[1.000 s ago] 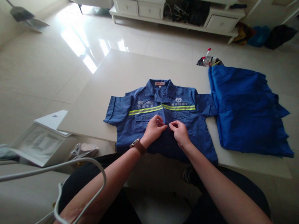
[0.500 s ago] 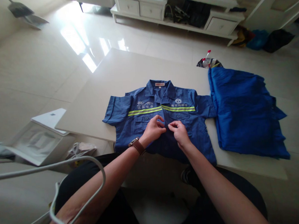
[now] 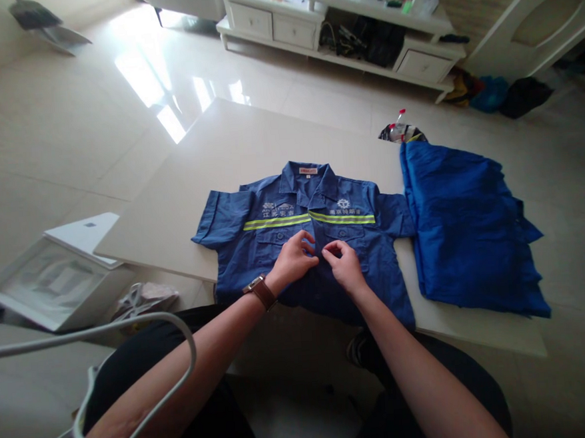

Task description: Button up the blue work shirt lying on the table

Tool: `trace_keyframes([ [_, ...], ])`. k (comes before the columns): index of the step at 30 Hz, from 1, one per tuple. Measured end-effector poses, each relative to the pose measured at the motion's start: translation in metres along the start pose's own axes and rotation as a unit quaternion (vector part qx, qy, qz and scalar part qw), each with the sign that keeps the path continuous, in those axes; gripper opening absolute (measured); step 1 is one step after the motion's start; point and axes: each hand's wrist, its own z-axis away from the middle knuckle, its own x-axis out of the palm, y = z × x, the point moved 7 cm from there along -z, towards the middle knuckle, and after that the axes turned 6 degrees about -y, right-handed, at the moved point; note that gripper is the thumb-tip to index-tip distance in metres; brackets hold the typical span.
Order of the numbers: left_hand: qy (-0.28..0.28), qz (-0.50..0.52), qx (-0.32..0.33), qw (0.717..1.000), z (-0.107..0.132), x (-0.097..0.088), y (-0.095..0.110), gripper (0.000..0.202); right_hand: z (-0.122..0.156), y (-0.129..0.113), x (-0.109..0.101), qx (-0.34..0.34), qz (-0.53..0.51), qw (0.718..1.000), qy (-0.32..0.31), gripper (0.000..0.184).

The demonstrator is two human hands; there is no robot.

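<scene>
A blue short-sleeved work shirt (image 3: 321, 200) lies front side up on the pale table, its collar pointing away from me. A yellow-green reflective stripe runs across the chest, with white printing above it. My left hand (image 3: 295, 255), with a brown-strapped watch on the wrist, is closed at the front opening, fingers curled against the cloth. Just beside it, my right hand (image 3: 343, 262) pinches the opposite front edge between thumb and fingers. Whatever lies between the fingertips is too small to make out. Part of the shirt's lower half is hidden under my hands and forearms.
Folded bright blue fabric (image 3: 468, 233) lies at the right of the white table (image 3: 207, 145), touching the shirt's sleeve. A white cable (image 3: 188, 346) loops over my left forearm. An open white box (image 3: 61, 275) stands at the left. Beyond is a white cabinet (image 3: 294, 29).
The view has shifted slightly, so everything appears a little further left and the shirt slightly lower. Both hands keep nearly the same place and grip on the shirt front.
</scene>
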Motion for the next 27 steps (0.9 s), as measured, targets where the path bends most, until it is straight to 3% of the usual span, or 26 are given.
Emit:
trace_keyframes([
  [9,0.006,-0.023,-0.007,1.0,0.0,0.0,-0.007,0.04,0.002,0.001,0.006,-0.008,0.04,0.999,-0.032,0.016],
  [16,-0.037,-0.113,0.04,0.992,0.007,0.003,0.016,0.039,0.0,0.019,0.009,0.072,0.041,0.996,-0.032,0.011],
  [19,-0.031,-0.163,0.046,0.985,0.007,-0.001,0.023,0.033,0.001,0.01,0.007,0.028,0.067,0.997,-0.02,0.008],
  [22,0.021,-0.256,0.04,0.966,0.005,-0.014,0.026,0.035,0.005,-0.005,0.006,-0.026,0.102,0.994,-0.031,0.014],
  [24,0.046,-0.335,0.042,0.94,0.005,-0.02,0.026,0.043,0.009,-0.016,0.009,-0.072,0.126,0.988,-0.061,0.023],
  [27,0.026,-0.407,0.045,0.912,0.006,-0.018,0.018,0.05,0.017,-0.029,0.02,-0.131,0.168,0.969,-0.127,0.036],
])
